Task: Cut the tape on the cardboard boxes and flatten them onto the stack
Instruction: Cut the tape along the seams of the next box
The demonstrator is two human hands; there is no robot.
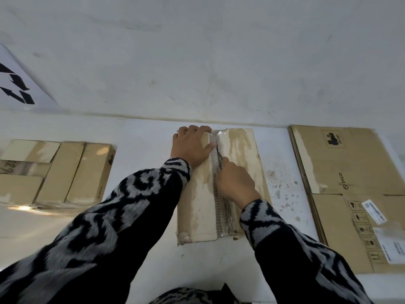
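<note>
Pretty dim, flat indoor light overall, with a cool grey-blue cast on the white wall (197, 51) and the worktop (149, 172). One warm bright glare patch sits near the worktop's left edge, just below the small boxes (65, 172). Shadows are soft and faint. The wide-angle lens bends things hard: the sleeves (109, 227) balloon toward the bottom corners and the flattened stack (350, 172) leans at the right edge. Detail is a bit smeary and soft throughout.
</note>
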